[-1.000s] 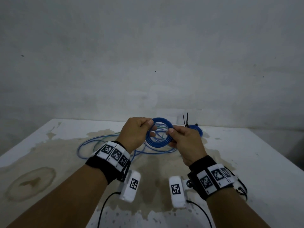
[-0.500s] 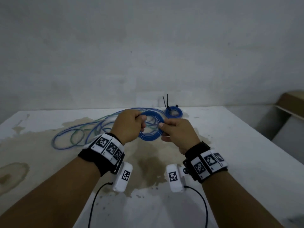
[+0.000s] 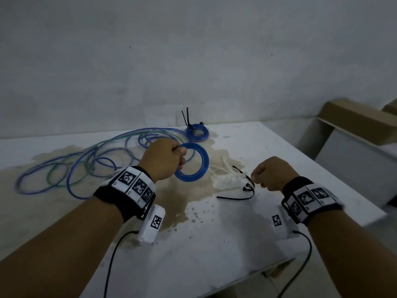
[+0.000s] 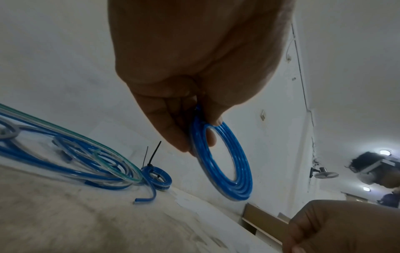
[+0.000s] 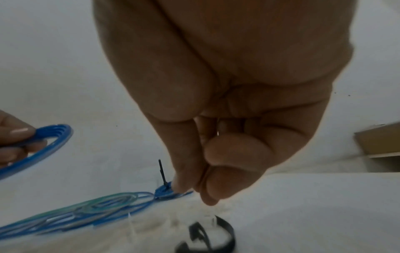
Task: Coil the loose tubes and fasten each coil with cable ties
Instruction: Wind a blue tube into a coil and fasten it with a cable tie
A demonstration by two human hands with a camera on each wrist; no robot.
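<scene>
My left hand grips a small flat coil of blue tube by its left rim and holds it above the table; the left wrist view shows thumb and fingers pinching that coil. My right hand hovers with its fingertips pressed together just above some black cable ties lying on the table. In the right wrist view nothing shows between the fingertips. A second blue coil with black tie tails lies at the back. Loose blue and green tubes sprawl to the left.
The white stained table ends at the wall behind and drops off on the right. A pile of white cable ties lies beside the black ones. Cardboard boxes stand beyond the right edge.
My right hand has let go of the blue coil and moved right and down to the cable ties. The left hand now holds the coil alone. The view has swung right.
</scene>
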